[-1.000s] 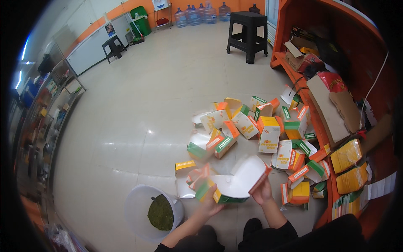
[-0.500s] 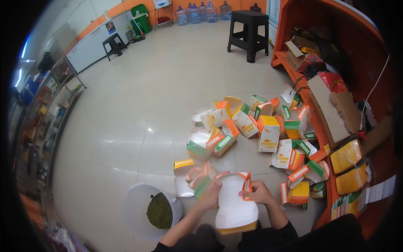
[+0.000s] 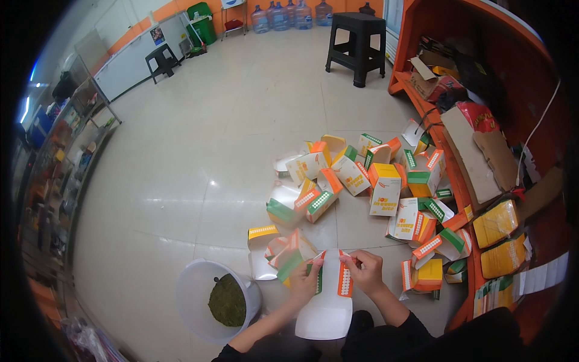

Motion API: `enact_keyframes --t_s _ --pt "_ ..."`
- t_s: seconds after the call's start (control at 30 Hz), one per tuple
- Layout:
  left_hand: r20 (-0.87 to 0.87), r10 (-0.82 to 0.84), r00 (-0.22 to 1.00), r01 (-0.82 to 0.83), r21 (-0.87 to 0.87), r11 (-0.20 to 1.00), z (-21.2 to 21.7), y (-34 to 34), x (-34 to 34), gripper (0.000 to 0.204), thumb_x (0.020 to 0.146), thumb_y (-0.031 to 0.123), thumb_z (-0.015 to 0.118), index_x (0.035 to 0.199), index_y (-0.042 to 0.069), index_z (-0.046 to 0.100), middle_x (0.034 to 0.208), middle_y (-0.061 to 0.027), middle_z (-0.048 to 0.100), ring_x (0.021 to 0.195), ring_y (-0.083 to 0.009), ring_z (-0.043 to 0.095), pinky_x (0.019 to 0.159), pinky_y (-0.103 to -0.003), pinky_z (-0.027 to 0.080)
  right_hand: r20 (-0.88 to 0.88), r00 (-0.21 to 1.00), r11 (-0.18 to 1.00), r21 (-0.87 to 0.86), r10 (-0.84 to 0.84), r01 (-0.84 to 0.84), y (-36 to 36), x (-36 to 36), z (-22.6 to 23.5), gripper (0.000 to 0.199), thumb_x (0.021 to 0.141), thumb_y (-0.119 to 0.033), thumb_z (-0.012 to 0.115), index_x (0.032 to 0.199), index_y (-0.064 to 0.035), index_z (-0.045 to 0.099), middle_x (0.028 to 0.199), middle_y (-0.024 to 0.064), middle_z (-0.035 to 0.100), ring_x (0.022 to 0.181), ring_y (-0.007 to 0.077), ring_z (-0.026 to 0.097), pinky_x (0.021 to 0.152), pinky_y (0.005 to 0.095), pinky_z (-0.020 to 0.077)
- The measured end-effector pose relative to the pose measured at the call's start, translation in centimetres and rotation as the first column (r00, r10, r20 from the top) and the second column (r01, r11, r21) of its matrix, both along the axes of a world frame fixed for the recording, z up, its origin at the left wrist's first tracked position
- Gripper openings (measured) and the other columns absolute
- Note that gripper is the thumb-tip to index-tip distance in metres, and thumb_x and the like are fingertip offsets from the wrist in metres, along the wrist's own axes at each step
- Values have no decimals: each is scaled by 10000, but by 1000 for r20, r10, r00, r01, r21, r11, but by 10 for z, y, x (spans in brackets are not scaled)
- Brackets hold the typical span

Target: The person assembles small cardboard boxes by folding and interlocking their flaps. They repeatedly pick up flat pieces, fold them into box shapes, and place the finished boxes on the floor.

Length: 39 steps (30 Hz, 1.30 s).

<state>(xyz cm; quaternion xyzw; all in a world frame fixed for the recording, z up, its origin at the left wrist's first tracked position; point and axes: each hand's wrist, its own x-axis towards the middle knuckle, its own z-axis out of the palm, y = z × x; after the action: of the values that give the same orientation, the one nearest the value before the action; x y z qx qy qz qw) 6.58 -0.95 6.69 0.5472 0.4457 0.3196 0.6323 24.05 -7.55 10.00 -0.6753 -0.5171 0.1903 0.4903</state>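
Note:
Between my two hands, over my lap, is a partly folded paper food box [image 3: 325, 314] with its white inside facing up. My left hand [image 3: 306, 281] pinches the green-edged side flap near its top corner. The orange-edged flap with white dots is gripped by my right hand [image 3: 364, 270] at its upper corner. Just beyond my left hand lie a few folded boxes [image 3: 292, 252] in orange, green and white. A large heap of similar boxes [image 3: 385, 192] spreads over the floor ahead and to the right.
A translucent bucket [image 3: 188, 301] holding something dark green stands left of my forearm. An orange shelf unit [image 3: 449, 163] with cardboard and yellow wrapped packs [image 3: 496, 223] runs along the right. Ahead stand a black stool [image 3: 357, 45] and several water jugs [image 3: 279, 18].
The box in my hands has opened out flatter, its side flaps now showing upright at both edges. My right hand has risen slightly to the flap's upper corner.

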Motion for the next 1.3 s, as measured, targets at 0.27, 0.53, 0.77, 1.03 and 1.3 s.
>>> enact_keyframes --t_s 0.27,0.53,0.77,1.03,1.3 --pt "264 -182 947 122 226 966 27 -18 11 301 934 40 620 1228 -23 641 1210 -133 653 1179 -202 592 1008 -306 459 268 866 768 -614 421 -183 -45 -13 -6 1578 451 -741 836 1500 77 -12 1473 250 313 1328 396 394 1034 534 395" --pt "-924 67 377 546 280 790 47 42 -37 926 706 428 850 1422 40 408 1258 -161 568 1146 -324 565 978 -384 453 -226 963 872 -429 149 -236 -60 16 -67 1222 578 -369 919 1467 28 180 1367 197 425 1268 326 477 1050 478 397" --pt "304 -560 771 526 192 828 12 59 -28 845 805 29 710 1517 85 259 1510 -156 377 1355 -281 441 1125 -414 347 -690 694 964 -17 -205 267 -64 2 -82 808 738 -170 820 1366 3 342 1306 131 467 1223 244 480 1074 391 352" --pt "-762 -29 647 312 229 922 -53 87 -64 937 732 214 775 1483 1 257 1459 -274 376 1308 -409 428 1080 -479 386 -525 829 978 173 191 -116 -17 -2 -19 726 745 -217 813 1323 12 440 1238 135 544 1174 249 533 1040 396 390" --pt "-736 -318 598 367 -101 925 -66 96 -67 1004 689 263 814 1479 -25 266 1225 -255 603 1117 -383 609 944 -428 504 -358 915 948 -184 183 -262 61 -45 -65 1108 691 -359 855 1503 -7 187 1315 208 515 1221 325 527 1024 433 428"
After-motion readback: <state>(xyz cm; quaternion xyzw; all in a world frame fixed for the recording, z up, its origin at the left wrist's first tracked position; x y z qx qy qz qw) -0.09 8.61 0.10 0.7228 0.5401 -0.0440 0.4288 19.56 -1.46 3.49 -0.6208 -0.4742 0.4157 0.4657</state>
